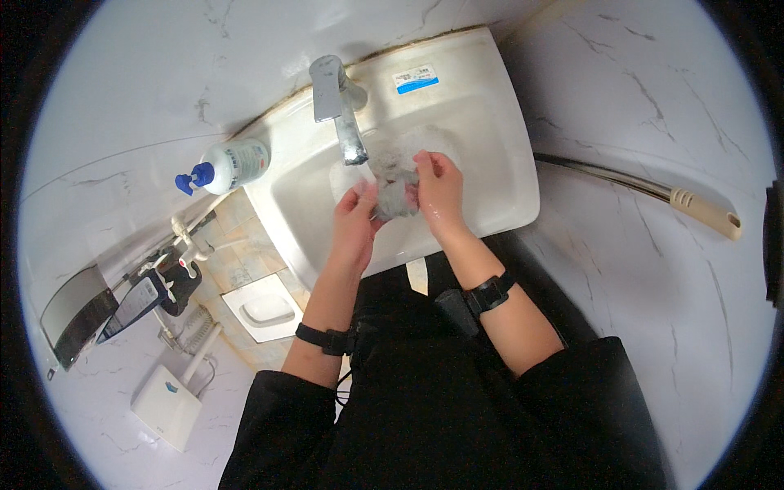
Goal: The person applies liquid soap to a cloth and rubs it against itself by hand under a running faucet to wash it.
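Note:
Over the basin of the white sink (498,155), my hands hold a small, grey, wet cloth-like piece (397,198) between them. Its exact kind is hard to make out. My left hand (356,211) is closed on its left edge, with the thumb toward the faucet. On the other side, my right hand (441,186) has its fingers curled at the piece's right edge. From the chrome faucet (351,140), water runs down beside my left fingers and onto the piece. White suds (429,140) lie in the basin around the hands.
A white pump bottle (237,166) with a blue top lies in view left of the sink. A metal pole with a beige handle (706,214) leans at the right wall. A squat toilet (265,309), wall tap (189,245) and white tank (166,407) are lower left.

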`<state>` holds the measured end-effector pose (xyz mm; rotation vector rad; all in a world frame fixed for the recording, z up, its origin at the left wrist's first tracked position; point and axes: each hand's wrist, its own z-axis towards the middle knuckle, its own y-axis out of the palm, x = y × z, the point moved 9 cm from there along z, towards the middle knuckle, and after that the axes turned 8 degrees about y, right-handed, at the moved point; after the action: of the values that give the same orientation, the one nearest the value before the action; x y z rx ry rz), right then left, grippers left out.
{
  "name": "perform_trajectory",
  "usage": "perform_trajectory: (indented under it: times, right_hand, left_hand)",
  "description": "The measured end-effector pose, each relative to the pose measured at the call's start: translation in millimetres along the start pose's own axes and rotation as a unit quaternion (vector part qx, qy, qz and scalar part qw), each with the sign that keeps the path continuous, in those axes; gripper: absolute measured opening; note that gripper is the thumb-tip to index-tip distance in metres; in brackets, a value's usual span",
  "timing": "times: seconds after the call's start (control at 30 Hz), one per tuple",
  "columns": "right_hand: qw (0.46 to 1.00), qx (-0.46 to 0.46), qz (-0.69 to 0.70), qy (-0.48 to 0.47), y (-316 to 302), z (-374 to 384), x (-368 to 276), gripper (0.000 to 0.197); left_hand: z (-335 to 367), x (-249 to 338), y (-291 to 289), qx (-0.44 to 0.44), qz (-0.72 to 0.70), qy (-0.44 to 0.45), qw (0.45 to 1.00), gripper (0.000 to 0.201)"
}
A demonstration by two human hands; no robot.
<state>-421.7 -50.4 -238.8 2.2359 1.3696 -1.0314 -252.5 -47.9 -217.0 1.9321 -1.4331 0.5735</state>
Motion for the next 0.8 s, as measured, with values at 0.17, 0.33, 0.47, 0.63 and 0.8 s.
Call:
perform_trajectory:
  times: [0.17, 0.33, 0.47, 0.63, 0.8]
  right_hand:
    - [0.988, -0.101, 0.011, 0.115, 13.1, -1.0, -0.9, 0.041]
    - [0.861, -0.347, 0.219, 0.301, 72.2, -48.6, -0.6, 0.061]
    - [0.828, -0.351, 0.324, 0.294, 82.2, -44.5, 0.0, 0.056]
    - [0.933, -0.268, 0.150, 0.188, 98.7, -26.3, 18.1, 0.044]
    - [0.984, -0.034, -0.139, -0.108, 92.8, -35.7, -15.9, 0.041]
  left_hand:
    - [0.9, 17.1, -21.6, 0.067, 0.039, -0.001, 0.997, 0.032]
    - [-6.6, 29.7, 2.9, 0.012, -0.055, 0.002, 0.998, 0.036]
    - [-2.4, 40.6, -4.4, -0.021, 0.067, 0.067, 0.995, 0.039]
    - [15.7, 25.2, -44.9, 0.117, 0.041, 0.110, 0.986, 0.049]
    - [5.5, 13.5, 1.2, 0.062, -0.163, -0.037, 0.984, 0.068]
